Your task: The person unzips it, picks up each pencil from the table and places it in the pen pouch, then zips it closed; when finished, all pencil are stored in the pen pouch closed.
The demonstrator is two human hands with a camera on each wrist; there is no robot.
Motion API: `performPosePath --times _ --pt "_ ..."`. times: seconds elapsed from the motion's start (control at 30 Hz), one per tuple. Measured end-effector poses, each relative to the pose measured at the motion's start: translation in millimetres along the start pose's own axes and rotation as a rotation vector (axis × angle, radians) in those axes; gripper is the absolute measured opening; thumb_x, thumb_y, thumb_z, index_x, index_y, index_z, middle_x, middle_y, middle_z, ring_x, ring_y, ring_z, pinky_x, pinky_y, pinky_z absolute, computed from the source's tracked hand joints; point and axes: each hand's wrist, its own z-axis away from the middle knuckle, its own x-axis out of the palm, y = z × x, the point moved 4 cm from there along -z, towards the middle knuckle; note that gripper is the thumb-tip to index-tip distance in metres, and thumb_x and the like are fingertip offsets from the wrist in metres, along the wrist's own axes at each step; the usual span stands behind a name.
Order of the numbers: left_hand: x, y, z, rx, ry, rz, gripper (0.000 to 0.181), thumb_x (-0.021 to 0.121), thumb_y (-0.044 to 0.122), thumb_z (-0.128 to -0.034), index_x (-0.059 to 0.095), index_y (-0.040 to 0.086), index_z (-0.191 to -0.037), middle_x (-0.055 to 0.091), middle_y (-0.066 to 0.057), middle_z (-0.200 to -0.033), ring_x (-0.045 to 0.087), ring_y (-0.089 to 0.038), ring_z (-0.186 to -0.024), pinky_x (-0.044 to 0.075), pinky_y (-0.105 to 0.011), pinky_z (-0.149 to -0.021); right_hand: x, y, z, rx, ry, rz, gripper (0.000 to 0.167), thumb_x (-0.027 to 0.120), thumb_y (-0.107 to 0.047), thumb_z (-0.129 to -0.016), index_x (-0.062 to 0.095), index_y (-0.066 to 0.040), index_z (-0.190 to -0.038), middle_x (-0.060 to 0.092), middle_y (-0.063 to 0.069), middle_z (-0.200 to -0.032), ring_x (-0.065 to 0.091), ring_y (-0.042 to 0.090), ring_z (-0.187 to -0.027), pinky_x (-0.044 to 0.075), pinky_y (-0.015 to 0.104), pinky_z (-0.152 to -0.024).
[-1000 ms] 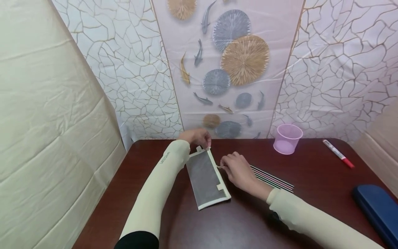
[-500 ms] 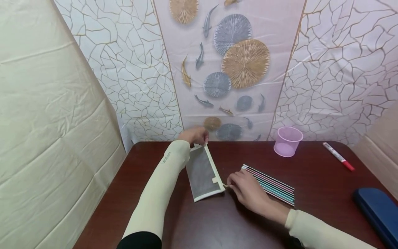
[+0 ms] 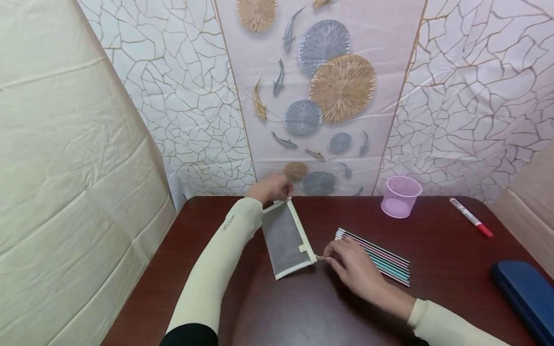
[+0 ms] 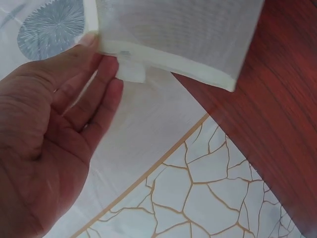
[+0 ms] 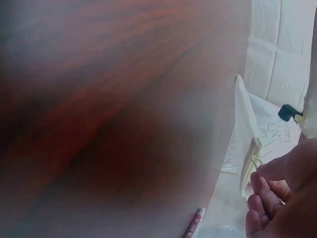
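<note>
The left hand (image 3: 271,188) pinches one corner of the grey mesh pouch (image 3: 285,240) at the far edge of the table (image 3: 298,317); the right hand (image 3: 357,269) pinches the cord pull (image 3: 321,258) at the pouch's near right corner; slim sticks (image 3: 396,268) lie just beside that hand; a pink cup (image 3: 400,198) stands near the far edge, a red-capped marker (image 3: 471,217) near the far right corner.

The right hand (image 3: 357,269) is hiding part of the pencils (image 3: 391,263) and the end of a thin cord (image 3: 320,258). The left sleeve (image 3: 220,269) (its lettering (image 3: 228,222) looking blurred) is covering the far left corner of the mesh pouch (image 3: 285,240). The blue case (image 3: 525,300), near right, is running past the head view's edge.
</note>
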Motion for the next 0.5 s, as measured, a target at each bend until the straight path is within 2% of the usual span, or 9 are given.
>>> performPosePath --times 0.1,0.27,0.5 --pt "-1.1 2.8 1.9 0.069 0.053 -0.016 0.01 0.072 0.003 -0.0925 0.076 0.01 -0.099 0.074 -0.003 -0.096 0.065 -0.018 -0.089 0.056 -0.031 -0.083 0.5 3.7 2.3 0.041 -0.01 -0.033 0.022 0.085 -0.005 -0.085 0.071 -0.021 -0.091 0.066 -0.013 -0.086 0.056 0.007 -0.088 0.051 0.029 -0.074" --pt "2.7 6.9 8.1 0.152 0.123 -0.004 0.01 0.07 0.002 -0.0961 0.074 0.009 -0.102 0.074 -0.003 -0.101 0.069 -0.019 -0.098 0.058 -0.033 -0.09 1.7 5.5 5.4 0.044 -0.009 -0.062 0.022 0.084 -0.006 -0.085 0.07 -0.022 -0.093 0.065 -0.013 -0.089 0.057 0.005 -0.09 0.052 0.029 -0.075" --pt "14.6 10.7 16.7 0.248 0.215 0.102 0.007 0.073 0.005 -0.0977 0.07 0.01 -0.101 0.076 -0.005 -0.101 0.076 -0.019 -0.103 0.062 -0.031 -0.091 0.3 5.0 5.1 0.027 0.011 -0.088 0.023 0.085 -0.005 -0.085 0.07 -0.019 -0.095 0.065 -0.013 -0.09 0.059 0.005 -0.089 0.054 0.028 -0.076"
